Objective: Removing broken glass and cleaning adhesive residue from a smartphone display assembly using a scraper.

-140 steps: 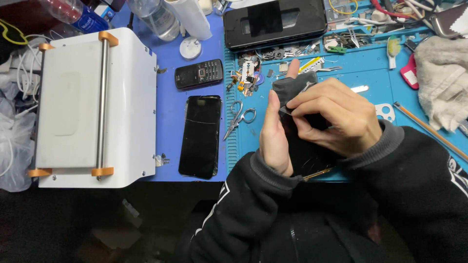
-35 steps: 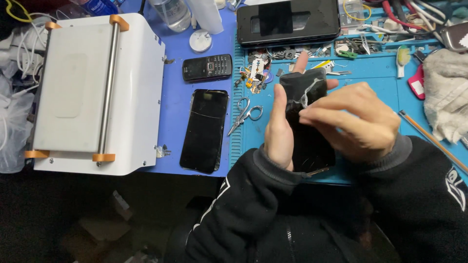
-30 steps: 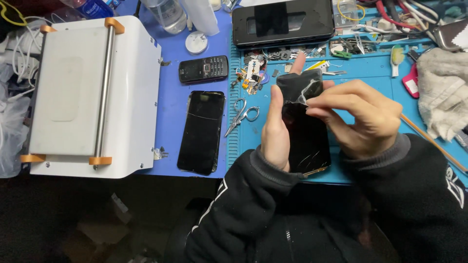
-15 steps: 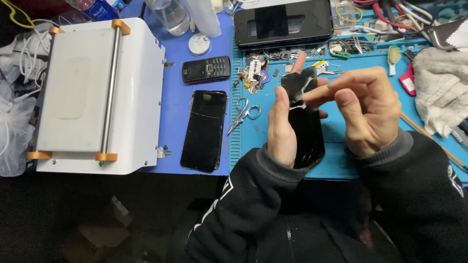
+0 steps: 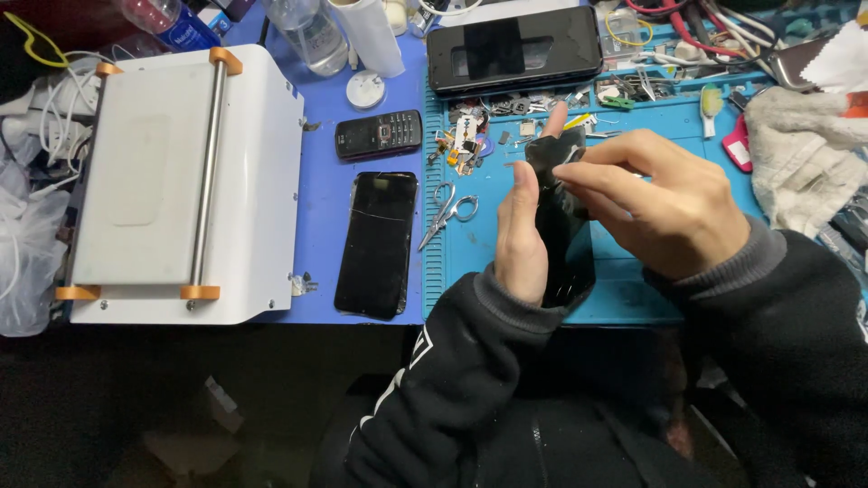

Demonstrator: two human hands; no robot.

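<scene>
We held a dark phone screen (image 5: 565,244) upright between our hands. Another black, cracked screen (image 5: 377,244) lay left of it, a keypad phone (image 5: 378,136) above, and a blue-labelled bottle (image 5: 172,23) top left.

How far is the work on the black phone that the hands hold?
Done: a dark film is lifted from the top end of the black phone. In hand: the left hand grips the phone's edge while the right hand pinches the film at the top. Left: the film appears to cover the lower screen. Another black phone lies untouched beside the white machine.
</scene>
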